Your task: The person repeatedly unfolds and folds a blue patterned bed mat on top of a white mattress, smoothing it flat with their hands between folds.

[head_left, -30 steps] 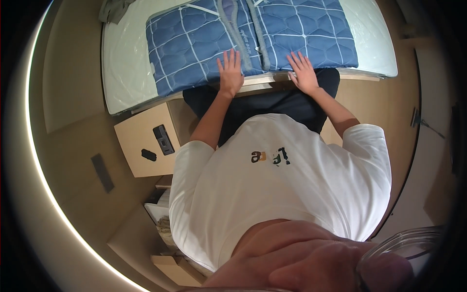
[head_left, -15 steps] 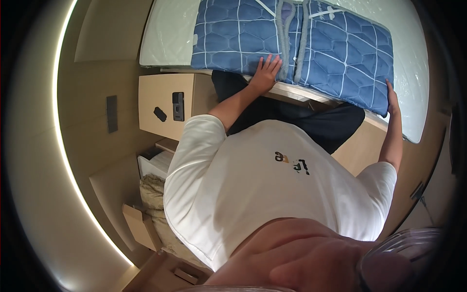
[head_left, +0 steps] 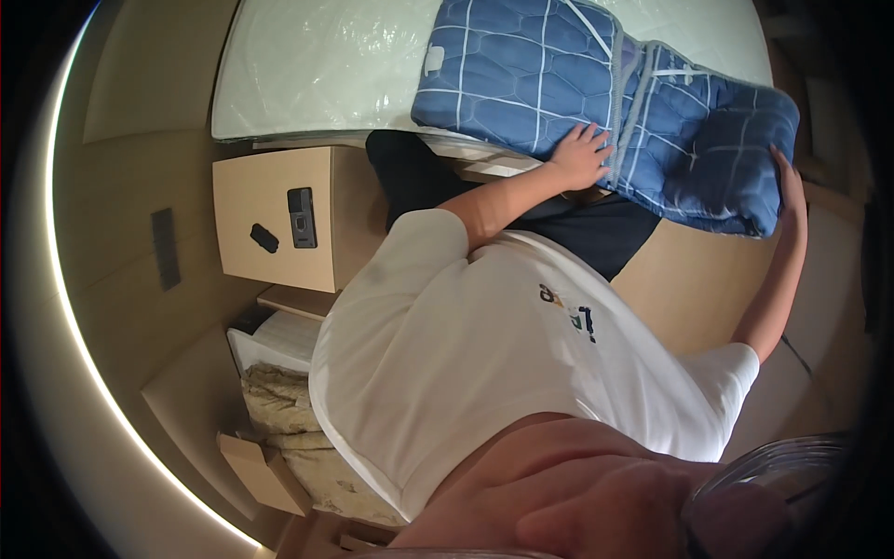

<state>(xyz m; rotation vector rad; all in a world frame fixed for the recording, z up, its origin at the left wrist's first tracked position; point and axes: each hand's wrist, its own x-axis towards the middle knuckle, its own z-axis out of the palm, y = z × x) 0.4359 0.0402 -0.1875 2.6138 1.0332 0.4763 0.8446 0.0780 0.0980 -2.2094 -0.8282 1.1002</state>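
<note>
A folded quilted blue pad point(head_left: 521, 79) with white grid lines and grey binding lies across the near edge of a plastic-wrapped white mattress point(head_left: 317, 84). White straps show on its top. My left hand point(head_left: 582, 158) rests on the pad's near edge beside the grey binding, fingers spread. At the pad's right end is my right hand point(head_left: 790, 186), its fingers stretched along the edge; its thumb is hidden. Between the hands the right part of the pad sags and its end bends upward. That end reaches past the mattress.
To the left stands a light wood nightstand point(head_left: 270, 219) bearing a dark phone-like device point(head_left: 303, 217) and a small black object point(head_left: 264, 238). Behind it are patterned bedding point(head_left: 279, 401) and an open cardboard box point(head_left: 264, 473). My dark-trousered legs point(head_left: 410, 177) are against the bed.
The pad has shifted right along the mattress with both hands on it. Its right part, flat before, now sags and bends up at the end. The view has turned a little.
</note>
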